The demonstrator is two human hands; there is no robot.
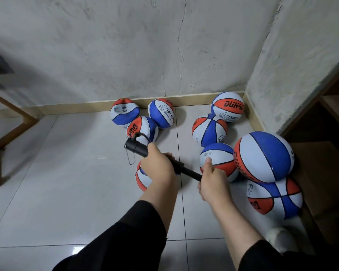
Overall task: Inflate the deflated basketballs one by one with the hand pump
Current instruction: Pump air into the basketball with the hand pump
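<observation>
The glossy pale-grey tiled floor (67, 173) carries red, white and blue rubber basketballs in its far right corner, against the rough plaster wall (125, 45); the biggest, roundest ball (266, 155) sits atop another by the wooden shelf (321, 163). The slim black plastic hand pump (145, 151) slants above the tiles: the left hand (158, 167) grasps its matte barrel, the right hand (211, 180) is clenched round the handle end, rod drawn out. A partly hidden ball (143, 178) lies under the left hand. Best to push straight along the rod, barrel steady, hose unkinked.
</observation>
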